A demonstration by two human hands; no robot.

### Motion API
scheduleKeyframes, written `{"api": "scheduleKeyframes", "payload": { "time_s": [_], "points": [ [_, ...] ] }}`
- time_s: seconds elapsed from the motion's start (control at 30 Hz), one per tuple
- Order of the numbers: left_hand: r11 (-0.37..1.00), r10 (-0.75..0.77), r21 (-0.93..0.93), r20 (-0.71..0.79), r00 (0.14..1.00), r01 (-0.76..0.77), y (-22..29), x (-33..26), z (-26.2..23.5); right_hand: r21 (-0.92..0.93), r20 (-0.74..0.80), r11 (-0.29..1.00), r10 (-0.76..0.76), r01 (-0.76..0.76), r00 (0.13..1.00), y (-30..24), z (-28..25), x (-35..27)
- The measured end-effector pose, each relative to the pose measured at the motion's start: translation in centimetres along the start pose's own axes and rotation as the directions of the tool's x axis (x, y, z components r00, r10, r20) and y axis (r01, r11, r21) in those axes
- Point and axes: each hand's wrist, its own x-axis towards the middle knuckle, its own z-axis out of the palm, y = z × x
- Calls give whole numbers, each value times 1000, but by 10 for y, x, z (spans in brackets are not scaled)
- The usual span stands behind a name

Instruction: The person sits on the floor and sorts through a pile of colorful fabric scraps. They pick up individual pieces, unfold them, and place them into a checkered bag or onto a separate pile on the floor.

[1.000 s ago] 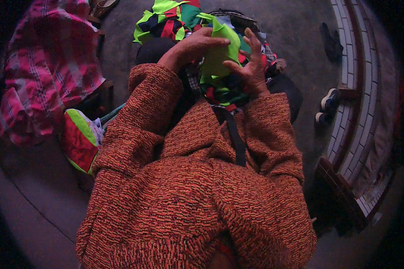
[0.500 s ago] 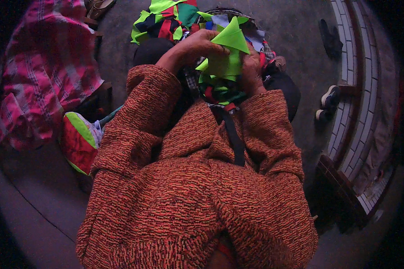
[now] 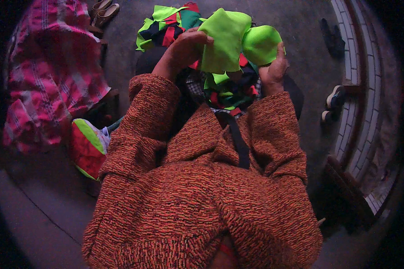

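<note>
An orange-and-black woven coat fills the lower middle, with a pink checked cloth draped at the left and mixed fabric scraps heaped between the knees. Above that heap, the bright green cloth is held up as two panels side by side, and whether they join cannot be told. The left hand pinches the left panel's edge; the right hand grips the other panel's outer edge.
</note>
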Motion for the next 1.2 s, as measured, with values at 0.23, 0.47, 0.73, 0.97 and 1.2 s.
{"api": "scheduleKeyframes", "payload": {
  "time_s": [0.23,0.47,0.73,0.97,1.2],
  "points": [
    [997,-13,76,-99,995,20,4,0,11,-579,189,774,-180,258,965,6,-18,-8],
    [945,154,293,-19,988,-142,-20,16,-13,-546,731,557,-49,626,680,41,11,-28],
    [973,86,205,105,991,-106,-19,19,-16,-576,496,805,210,139,842,28,15,-33],
    [926,-16,377,-55,998,35,-11,12,3,-661,657,422,-75,621,750,58,-33,-3],
    [890,167,445,-123,978,-96,-20,19,-6,89,335,875,423,-476,842,39,4,-12]
  ]
}}
